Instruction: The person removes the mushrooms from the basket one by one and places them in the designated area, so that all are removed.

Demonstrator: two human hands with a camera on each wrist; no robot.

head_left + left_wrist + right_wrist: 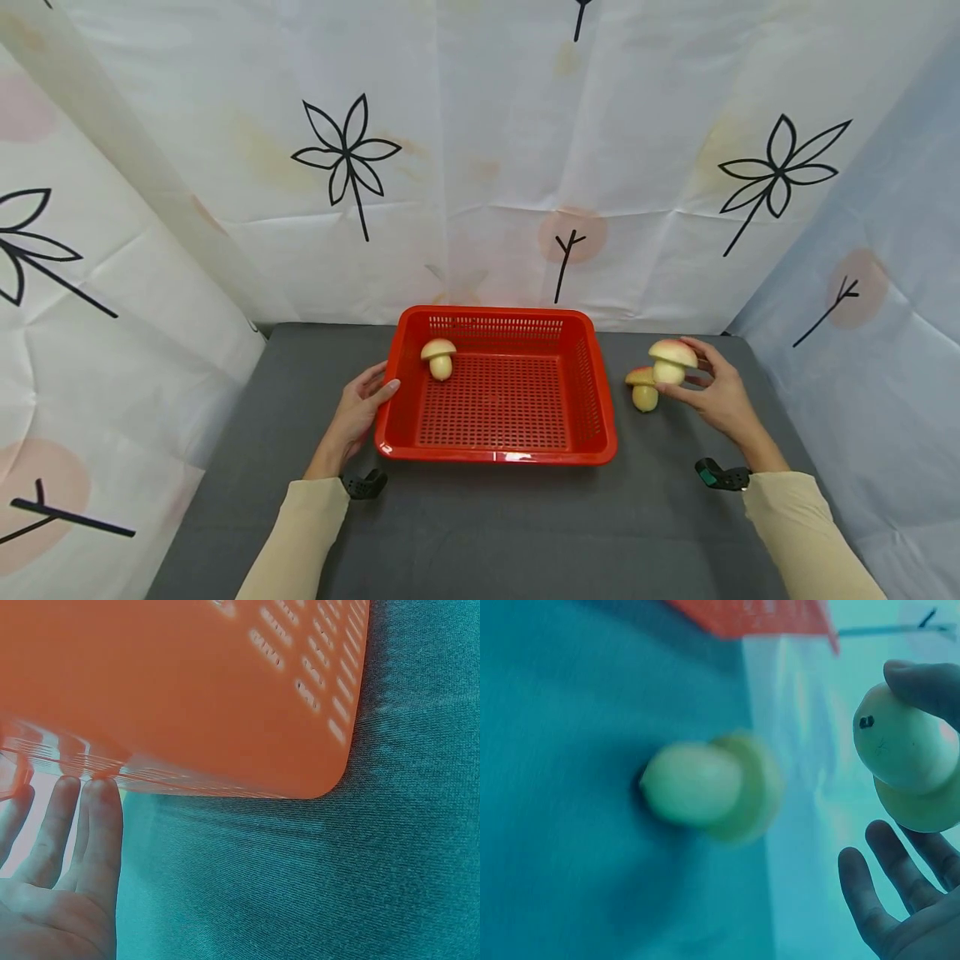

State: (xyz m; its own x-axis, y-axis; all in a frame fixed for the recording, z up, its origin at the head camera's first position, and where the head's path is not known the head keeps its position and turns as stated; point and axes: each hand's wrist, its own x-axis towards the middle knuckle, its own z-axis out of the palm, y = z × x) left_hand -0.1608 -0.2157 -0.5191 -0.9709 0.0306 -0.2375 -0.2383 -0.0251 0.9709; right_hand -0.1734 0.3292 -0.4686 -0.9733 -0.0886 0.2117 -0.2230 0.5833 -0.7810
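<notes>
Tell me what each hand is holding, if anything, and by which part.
The right hand holds a mushroom, thumb on its stem and fingers at its cap. The left hand holds the red basket by its left side, thumb at the rim.

Grey cloth-topped table (525,533) with a red basket (442,455) and, just right of it, a toy mushroom (645,398).

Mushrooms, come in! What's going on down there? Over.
Right hand holds one mushroom, lifted. Left hand holds left side of basket. Second mushroom inside basket. Third mushroom on table between right hand and basket, maybe in the way.
</notes>
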